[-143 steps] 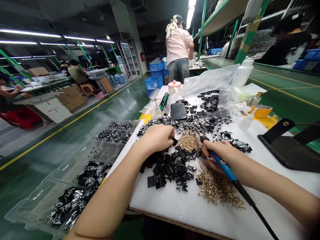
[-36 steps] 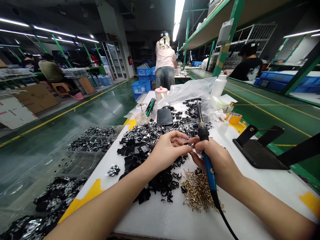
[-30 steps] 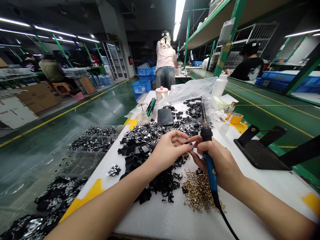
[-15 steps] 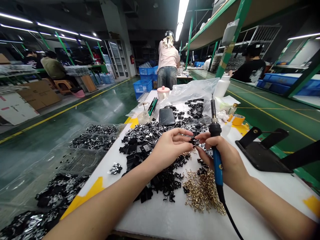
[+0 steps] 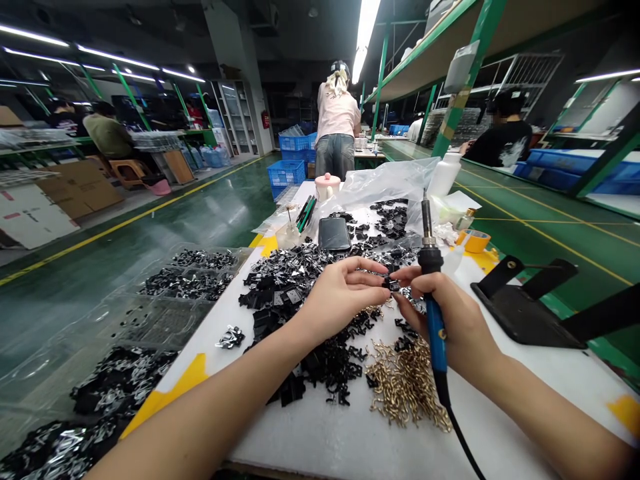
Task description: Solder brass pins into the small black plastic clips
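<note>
Small black part (image 5: 392,284) pinched btwn L hand (image 5: 334,295) & R hand (image 5: 456,310), latter also gripping soldering iron (image 5: 438,343) w/ tip up; brass-colored hooks (image 5: 407,387) nearer wearer.

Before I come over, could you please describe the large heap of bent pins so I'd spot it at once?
On the white tabletop, find the blue soldering iron in the right hand. Just left of its cord lies the large heap of bent pins, brass-coloured, unlike the black parts beside it.
</note>
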`<state>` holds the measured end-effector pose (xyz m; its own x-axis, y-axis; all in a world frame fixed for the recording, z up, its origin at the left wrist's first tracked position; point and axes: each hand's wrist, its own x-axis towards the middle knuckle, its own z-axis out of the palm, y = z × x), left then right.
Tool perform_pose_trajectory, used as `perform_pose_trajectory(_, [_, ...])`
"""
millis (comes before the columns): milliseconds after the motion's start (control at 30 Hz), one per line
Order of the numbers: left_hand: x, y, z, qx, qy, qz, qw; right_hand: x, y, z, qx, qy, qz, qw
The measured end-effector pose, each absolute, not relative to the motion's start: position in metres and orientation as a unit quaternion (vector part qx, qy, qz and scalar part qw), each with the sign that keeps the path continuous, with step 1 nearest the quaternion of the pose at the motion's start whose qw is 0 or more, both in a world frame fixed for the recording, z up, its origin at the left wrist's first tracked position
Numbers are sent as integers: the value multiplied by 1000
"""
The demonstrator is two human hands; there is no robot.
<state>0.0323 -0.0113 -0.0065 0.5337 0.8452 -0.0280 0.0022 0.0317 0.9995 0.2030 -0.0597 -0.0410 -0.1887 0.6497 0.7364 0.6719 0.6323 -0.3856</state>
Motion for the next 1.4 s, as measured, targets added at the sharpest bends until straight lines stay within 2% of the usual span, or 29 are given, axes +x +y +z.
perform_pose_trajectory(200, [34,-12,-8,612,355,343,618,205,-59,-41,-414,-800,-21,434])
perform_pose_trajectory(533, [37,-13,-11,618,374,345,599,198,-62,-43,-419,-803,-17,423])
perform_pose_trajectory(800, [32,-6,-12,538,384,324,677,197,-61,-37,-365,-802,-9,474])
perform_pose_trajectory(1067, [29,-1,-13,461,369,255,766,198,-60,-35,-374,-831,-21,412])
perform_pose_trajectory(1233, [29,2,-14,479,373,249,755,200,-59,-34,-379,-823,-26,422])
perform_pose_trajectory(1400, [29,-2,-8,589,374,260,668,202,-59,-34,-378,-813,-11,443])
